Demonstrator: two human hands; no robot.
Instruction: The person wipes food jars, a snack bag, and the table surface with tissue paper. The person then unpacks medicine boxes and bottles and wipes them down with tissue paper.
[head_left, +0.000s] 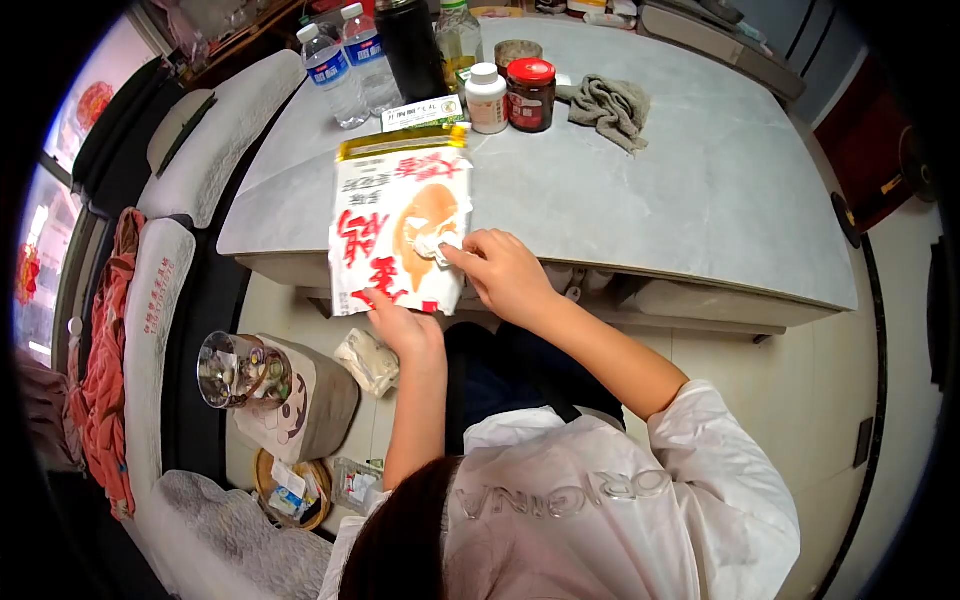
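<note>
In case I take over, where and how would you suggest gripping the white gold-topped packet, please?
Probably pinch the packet by its left edge, from the left: that straight side looks free, the left hand holding the bottom and the right hand opposite.

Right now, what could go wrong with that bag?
The bag sticks out past the edge of the table, so it might fall if the left hand lets go. Its top looks close to the box and white bottle, so a push could knock the bottle over.
</note>
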